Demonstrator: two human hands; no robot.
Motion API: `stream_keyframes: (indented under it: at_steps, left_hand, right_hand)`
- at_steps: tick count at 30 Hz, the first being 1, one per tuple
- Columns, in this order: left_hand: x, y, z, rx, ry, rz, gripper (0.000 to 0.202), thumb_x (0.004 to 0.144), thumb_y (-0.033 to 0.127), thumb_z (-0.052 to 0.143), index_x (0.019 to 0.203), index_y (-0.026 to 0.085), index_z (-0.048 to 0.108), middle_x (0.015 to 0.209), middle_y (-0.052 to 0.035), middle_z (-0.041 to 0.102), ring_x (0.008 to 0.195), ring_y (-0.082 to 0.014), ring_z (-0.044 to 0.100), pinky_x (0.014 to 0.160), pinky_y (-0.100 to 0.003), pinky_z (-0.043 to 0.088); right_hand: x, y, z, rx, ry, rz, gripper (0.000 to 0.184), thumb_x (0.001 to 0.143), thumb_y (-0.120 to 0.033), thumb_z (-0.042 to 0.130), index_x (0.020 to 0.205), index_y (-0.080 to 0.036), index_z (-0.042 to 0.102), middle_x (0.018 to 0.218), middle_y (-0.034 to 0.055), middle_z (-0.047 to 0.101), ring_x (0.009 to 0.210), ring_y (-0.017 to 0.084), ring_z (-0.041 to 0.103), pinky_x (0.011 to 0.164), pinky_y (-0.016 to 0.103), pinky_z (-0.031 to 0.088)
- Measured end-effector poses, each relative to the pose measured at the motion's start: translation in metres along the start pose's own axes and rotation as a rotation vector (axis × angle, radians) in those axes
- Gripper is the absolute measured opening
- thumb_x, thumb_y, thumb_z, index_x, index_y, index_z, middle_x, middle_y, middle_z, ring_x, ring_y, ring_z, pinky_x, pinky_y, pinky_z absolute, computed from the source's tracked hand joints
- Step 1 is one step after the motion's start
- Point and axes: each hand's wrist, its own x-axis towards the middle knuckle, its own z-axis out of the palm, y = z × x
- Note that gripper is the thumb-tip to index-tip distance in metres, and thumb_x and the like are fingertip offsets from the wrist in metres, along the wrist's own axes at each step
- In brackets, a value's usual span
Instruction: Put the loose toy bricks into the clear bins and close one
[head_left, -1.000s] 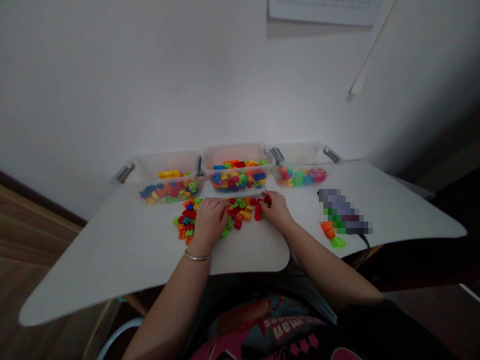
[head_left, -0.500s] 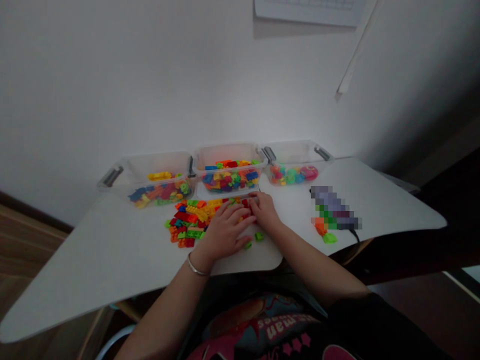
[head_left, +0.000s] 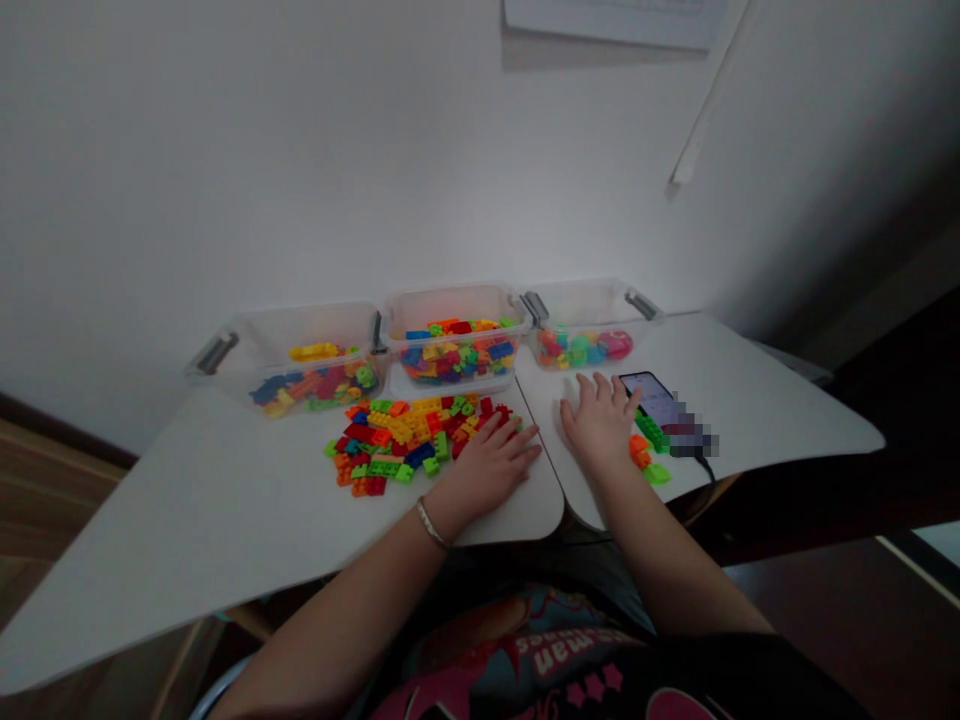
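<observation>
My left hand [head_left: 491,465] lies over the right end of a pile of colourful building bricks [head_left: 405,425], fingers stretched out and covering some of them. A silver bangle [head_left: 432,522] circles that wrist. To the right, past the seam between the two tabletops, my right hand [head_left: 602,425] is spread, palm down, with nothing seen in it. Close to its right side are a long green brick [head_left: 651,432], an orange brick [head_left: 640,450] and a light green piece [head_left: 657,474]. Whatever lies under my palms is hidden.
Three clear plastic bins stand along the wall: the left bin [head_left: 217,352] and middle bin [head_left: 450,296] hold mixed bricks, the right bin [head_left: 581,292] holds rounder coloured toys. A phone [head_left: 646,388], partly blurred out, lies at right with a black cable [head_left: 709,475] over the table edge.
My right hand has left the pile and moved right, beside the phone, its fingers spreading. My left hand has slid right and a little forward, uncovering bricks in the pile's middle.
</observation>
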Motion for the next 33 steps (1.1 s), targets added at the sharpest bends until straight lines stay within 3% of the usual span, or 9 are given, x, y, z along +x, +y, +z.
stream_keyframes:
  at_steps: [7,13,19,24,27,30,33]
  left_hand:
    - [0.007,-0.011,0.007,0.084,0.055,-0.287,0.040,0.095,0.026,0.046,0.134,0.026,0.053,0.141,-0.0069,0.054,0.131,-0.0291,0.046,0.113,-0.054,0.031]
    - [0.005,-0.012,0.006,0.051,0.064,-0.309,0.039,0.093,0.028,0.048,0.131,0.028,0.056,0.141,-0.0061,0.054,0.131,-0.0293,0.046,0.112,-0.054,0.032]
    - [0.006,-0.013,0.005,0.017,0.059,-0.319,0.040,0.092,0.028,0.049,0.130,0.028,0.057,0.140,-0.0060,0.055,0.131,-0.0289,0.045,0.111,-0.054,0.034]
    - [0.005,-0.013,0.003,0.009,0.074,-0.306,0.040,0.091,0.027,0.050,0.130,0.027,0.057,0.139,-0.0070,0.055,0.131,-0.0290,0.046,0.111,-0.054,0.035]
    - [0.004,-0.013,0.003,0.003,0.077,-0.305,0.039,0.091,0.026,0.050,0.129,0.027,0.058,0.139,-0.0073,0.055,0.131,-0.0289,0.046,0.111,-0.054,0.034]
    - [0.004,-0.013,0.004,0.001,0.088,-0.303,0.039,0.091,0.026,0.050,0.129,0.027,0.058,0.139,-0.0075,0.055,0.131,-0.0288,0.045,0.111,-0.054,0.034]
    - [0.004,-0.013,0.005,0.006,0.088,-0.305,0.039,0.091,0.026,0.049,0.129,0.027,0.058,0.139,-0.0073,0.055,0.131,-0.0289,0.046,0.111,-0.053,0.034]
  right_hand:
    - [-0.014,0.016,0.003,-0.190,-0.109,0.139,0.061,0.089,-0.045,0.046,0.143,-0.017,0.043,0.150,0.0204,0.036,0.141,0.044,0.022,0.105,0.068,0.017]
    - [-0.014,0.021,0.005,-0.178,-0.180,0.189,0.063,0.089,-0.046,0.046,0.143,-0.014,0.042,0.148,0.0236,0.038,0.133,0.043,0.036,0.103,0.061,0.027]
    - [-0.004,0.009,0.007,-0.096,-0.171,0.095,0.061,0.089,-0.042,0.048,0.139,-0.006,0.044,0.141,0.0241,0.047,0.126,0.037,0.047,0.105,0.052,0.030]
    - [0.009,-0.007,0.010,0.053,-0.221,-0.069,0.058,0.089,-0.037,0.048,0.139,-0.008,0.042,0.134,0.0209,0.055,0.121,0.031,0.052,0.105,0.047,0.033]
    - [0.006,-0.009,0.004,0.098,-0.168,-0.128,0.053,0.089,-0.035,0.047,0.136,-0.011,0.047,0.132,0.0170,0.058,0.121,0.030,0.052,0.111,0.054,0.022]
    - [-0.009,0.001,-0.007,0.040,-0.037,-0.088,0.047,0.089,-0.034,0.047,0.131,-0.015,0.053,0.134,0.0149,0.057,0.130,0.034,0.042,0.112,0.061,0.010]
    - [-0.028,0.017,-0.014,-0.078,0.040,0.018,0.050,0.088,-0.035,0.048,0.132,-0.013,0.054,0.141,0.0186,0.049,0.137,0.040,0.030,0.109,0.066,0.012]
